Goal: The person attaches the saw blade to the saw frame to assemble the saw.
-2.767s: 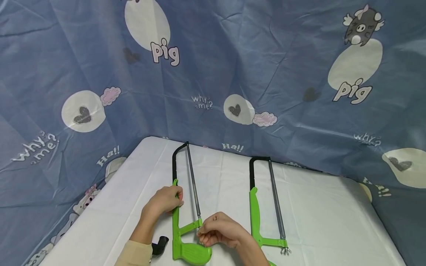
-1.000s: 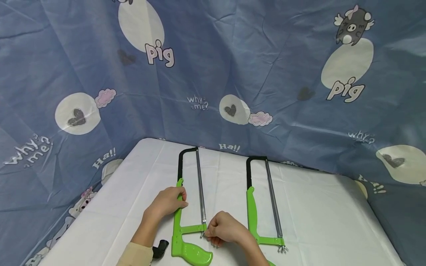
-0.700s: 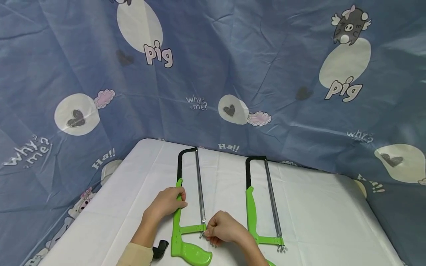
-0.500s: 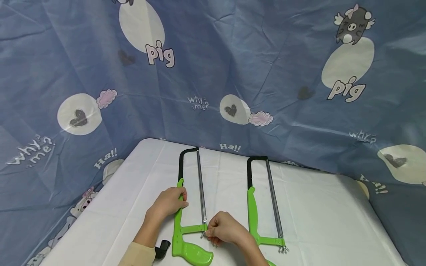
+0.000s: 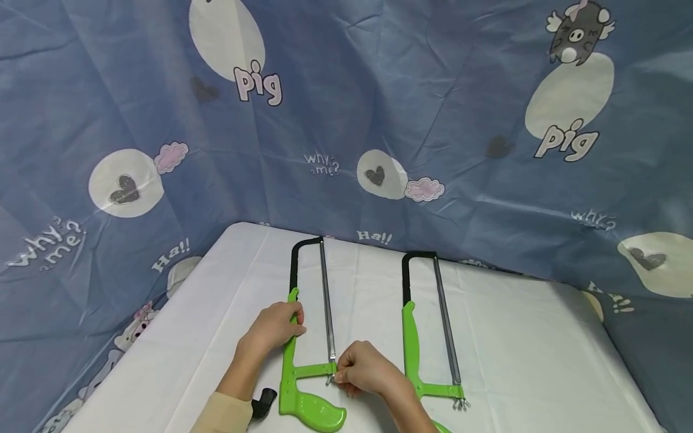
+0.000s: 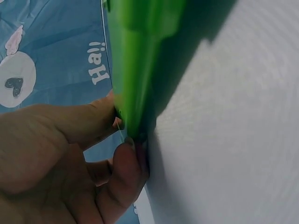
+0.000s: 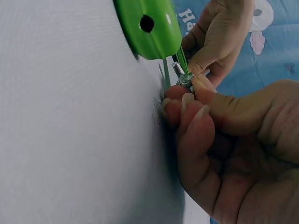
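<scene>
Two green hacksaws with black bows lie side by side on a white table [image 5: 520, 349]. My left hand [image 5: 273, 328] grips the green frame of the left hacksaw [image 5: 303, 406], thumb and fingers pinching its spine [image 6: 135, 70]. My right hand [image 5: 365, 370] pinches the small metal wing nut [image 7: 184, 79] at the near end of that saw's blade [image 5: 326, 300], just past the green handle [image 7: 149, 28]. The second hacksaw [image 5: 414, 349] lies untouched to the right, its own wing nut [image 5: 460, 405] showing at the near end.
A small black object [image 5: 263, 402] sits by my left forearm at the table's near left edge. A blue cartoon-print cloth [image 5: 346, 120] hangs behind and around the table. Bare white tabletop stretches right of the second saw.
Over the last second both hands stay on the left hacksaw in the same grips. Since 2.8 s ago that saw has swung straighter, parallel to the right one.
</scene>
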A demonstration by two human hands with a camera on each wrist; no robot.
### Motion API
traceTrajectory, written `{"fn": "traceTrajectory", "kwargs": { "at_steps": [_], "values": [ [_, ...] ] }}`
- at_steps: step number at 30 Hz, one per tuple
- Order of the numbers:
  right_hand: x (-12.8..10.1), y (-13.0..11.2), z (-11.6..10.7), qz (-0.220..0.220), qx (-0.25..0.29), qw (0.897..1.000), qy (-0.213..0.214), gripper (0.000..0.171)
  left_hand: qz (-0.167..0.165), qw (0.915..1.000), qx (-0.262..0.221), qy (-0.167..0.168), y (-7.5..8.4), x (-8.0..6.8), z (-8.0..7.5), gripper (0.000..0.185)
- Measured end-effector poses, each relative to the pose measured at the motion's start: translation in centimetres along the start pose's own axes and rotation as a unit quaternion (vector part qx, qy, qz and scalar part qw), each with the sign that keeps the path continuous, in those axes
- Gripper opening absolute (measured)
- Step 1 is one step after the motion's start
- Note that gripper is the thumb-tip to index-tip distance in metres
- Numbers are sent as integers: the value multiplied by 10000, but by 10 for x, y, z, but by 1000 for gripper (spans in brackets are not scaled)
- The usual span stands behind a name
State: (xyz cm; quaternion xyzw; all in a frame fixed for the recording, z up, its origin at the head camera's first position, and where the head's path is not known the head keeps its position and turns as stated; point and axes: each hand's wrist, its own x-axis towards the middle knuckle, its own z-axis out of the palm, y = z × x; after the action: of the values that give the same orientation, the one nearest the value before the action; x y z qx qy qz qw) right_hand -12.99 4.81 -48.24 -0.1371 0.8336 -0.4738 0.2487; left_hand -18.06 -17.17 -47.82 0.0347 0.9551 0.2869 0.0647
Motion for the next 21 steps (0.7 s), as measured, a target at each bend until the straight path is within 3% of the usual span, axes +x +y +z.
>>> {"fn": "traceTrajectory", "kwargs": {
  "at_steps": [13, 21],
  "values": [
    [1, -3, -8, -173, -504, 9984, -205, 16, -71, 9999, -29, -98, -7, 0, 0, 17],
    [4, 1, -19, -474, -1036, 9919, 568, 12, -148, 9996, 202, -88, -9, -4, -4, 15]
  ]
}}
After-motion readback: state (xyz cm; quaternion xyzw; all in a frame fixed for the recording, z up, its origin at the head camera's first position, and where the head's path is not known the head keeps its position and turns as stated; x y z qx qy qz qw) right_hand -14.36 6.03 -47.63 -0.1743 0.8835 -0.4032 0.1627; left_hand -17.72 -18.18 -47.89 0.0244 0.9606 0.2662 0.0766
